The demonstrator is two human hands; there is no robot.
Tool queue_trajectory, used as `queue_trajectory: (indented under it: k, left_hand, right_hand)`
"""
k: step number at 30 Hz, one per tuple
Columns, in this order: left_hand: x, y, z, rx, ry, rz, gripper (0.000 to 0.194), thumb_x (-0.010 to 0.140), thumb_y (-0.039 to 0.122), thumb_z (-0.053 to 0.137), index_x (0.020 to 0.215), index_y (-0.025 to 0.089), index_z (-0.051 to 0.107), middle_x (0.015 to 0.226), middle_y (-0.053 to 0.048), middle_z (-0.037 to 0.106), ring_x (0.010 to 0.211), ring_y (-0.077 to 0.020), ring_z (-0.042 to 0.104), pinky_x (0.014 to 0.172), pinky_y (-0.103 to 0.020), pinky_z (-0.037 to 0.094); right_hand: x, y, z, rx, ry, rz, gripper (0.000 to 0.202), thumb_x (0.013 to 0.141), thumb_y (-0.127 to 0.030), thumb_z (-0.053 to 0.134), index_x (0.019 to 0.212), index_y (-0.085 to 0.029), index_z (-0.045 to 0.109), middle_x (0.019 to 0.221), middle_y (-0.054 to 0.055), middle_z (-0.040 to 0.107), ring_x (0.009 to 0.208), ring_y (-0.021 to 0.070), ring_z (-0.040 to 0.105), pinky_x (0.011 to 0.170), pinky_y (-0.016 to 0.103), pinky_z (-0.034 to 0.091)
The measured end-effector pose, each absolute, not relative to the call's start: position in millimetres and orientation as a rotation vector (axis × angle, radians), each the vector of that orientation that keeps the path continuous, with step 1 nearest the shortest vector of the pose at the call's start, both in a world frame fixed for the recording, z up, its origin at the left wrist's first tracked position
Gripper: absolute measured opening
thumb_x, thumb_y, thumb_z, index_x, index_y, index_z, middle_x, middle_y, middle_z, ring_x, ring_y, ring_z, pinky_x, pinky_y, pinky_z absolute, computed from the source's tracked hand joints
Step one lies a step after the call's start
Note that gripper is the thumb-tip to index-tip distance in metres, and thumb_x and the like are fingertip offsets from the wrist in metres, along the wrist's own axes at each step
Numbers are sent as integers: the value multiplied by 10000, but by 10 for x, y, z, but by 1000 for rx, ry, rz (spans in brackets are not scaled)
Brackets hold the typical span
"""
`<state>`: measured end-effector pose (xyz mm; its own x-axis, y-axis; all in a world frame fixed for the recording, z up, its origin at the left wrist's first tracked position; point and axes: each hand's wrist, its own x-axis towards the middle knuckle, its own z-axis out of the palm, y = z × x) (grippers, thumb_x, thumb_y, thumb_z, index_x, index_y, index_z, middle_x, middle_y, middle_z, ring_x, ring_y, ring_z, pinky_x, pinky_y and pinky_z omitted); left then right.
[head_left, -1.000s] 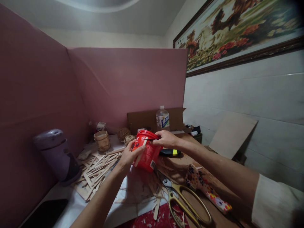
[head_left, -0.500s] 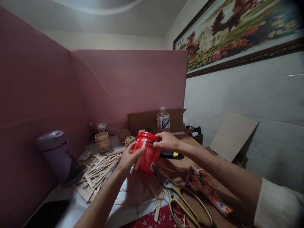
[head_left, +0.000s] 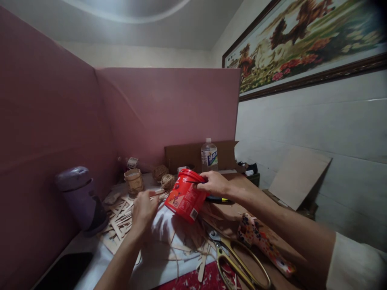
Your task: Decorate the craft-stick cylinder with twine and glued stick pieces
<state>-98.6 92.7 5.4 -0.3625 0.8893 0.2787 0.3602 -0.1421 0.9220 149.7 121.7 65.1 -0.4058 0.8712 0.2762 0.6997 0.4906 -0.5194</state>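
My right hand (head_left: 214, 183) grips the rim side of a red plastic bucket (head_left: 186, 197), which is tilted, with printed pictures and a barcode showing. A thin dark band or handle crosses the bucket by the fingers. My left hand (head_left: 145, 207) is apart from the bucket, over the right part of a pile of flat wooden craft sticks (head_left: 121, 217). Its fingers are curled together near pale stick ends; what they hold, if anything, is hidden. Below the bucket lie gold-handled scissors (head_left: 236, 257) and loose wood scraps.
A purple tumbler (head_left: 79, 201) stands left, with a small wooden cup (head_left: 133, 182) and balls of twine (head_left: 167, 181) behind the sticks. A clear bottle (head_left: 209, 155) stands at the back. A flower-patterned object (head_left: 263, 243) lies right; a dark flat object (head_left: 65, 270) lies front left.
My left hand has left the bucket and moved left to the stick pile. The stick that lay against the bucket's front is no longer there. My right hand still holds the bucket.
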Motion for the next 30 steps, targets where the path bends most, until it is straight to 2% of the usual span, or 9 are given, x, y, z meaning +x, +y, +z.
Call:
queue_trajectory:
  k: [3, 7, 11, 15, 18, 22, 30]
  left_hand:
    - [-868, 886, 117, 1464, 1649, 1542, 415, 737, 386, 714, 1077, 161, 640, 1223, -152, 632, 1244, -327, 512, 984, -414, 428]
    - [-622, 809, 145, 1519, 1464, 1449, 662, 664, 444, 762, 1230, 150, 584, 1213, -145, 671, 1154, -295, 602, 935, -358, 474]
    - [-533, 738, 184, 1468, 1345, 1373, 618, 687, 408, 753, 1226, 158, 583, 1170, -126, 702, 1054, -271, 659, 873, -337, 515]
    - [-536, 719, 202, 1390, 1340, 1377, 650, 705, 357, 745, 1274, 127, 531, 1184, -153, 689, 1059, -273, 651, 879, -347, 515]
    - [-524, 695, 207, 1364, 1360, 1370, 648, 699, 374, 756, 1260, 133, 542, 1161, -158, 694, 1039, -287, 652, 869, -369, 517]
    - [-483, 643, 247, 1338, 1350, 1373, 621, 686, 385, 768, 1226, 153, 566, 1123, -133, 710, 1003, -268, 664, 837, -340, 524]
    - [-432, 636, 296, 1286, 1374, 1375, 694, 617, 311, 812, 1235, 116, 565, 1137, -146, 703, 1002, -265, 660, 829, -324, 519]
  right_hand:
    - [1450, 1141, 675, -1262, -2219, 424, 237, 733, -329, 624, 862, -165, 738, 757, 17, 716, 698, 178, 606, 593, 241, 384]
    - [1370, 1061, 681, -1220, -2238, 390, 249, 717, -327, 618, 870, -176, 743, 745, 21, 710, 675, 174, 587, 576, 239, 357]
    - [1309, 996, 682, -1219, -2241, 354, 292, 726, -354, 620, 930, -185, 741, 805, 46, 727, 695, 187, 595, 601, 252, 363]
    - [1271, 947, 682, -1239, -2241, 355, 291, 739, -349, 614, 955, -191, 730, 873, 68, 741, 715, 206, 616, 633, 268, 393]
    - [1252, 934, 662, -1241, -2236, 370, 240, 746, -331, 614, 931, -228, 727, 860, 61, 743, 703, 226, 619, 611, 284, 407]
    - [1243, 919, 638, -1217, -2173, 466, 172, 724, -309, 632, 858, -256, 725, 805, 54, 730, 694, 247, 609, 565, 297, 407]
    - [1277, 862, 645, -1214, -2072, 642, 183, 736, -299, 572, 745, -160, 691, 675, 35, 667, 563, 141, 515, 501, 232, 357]
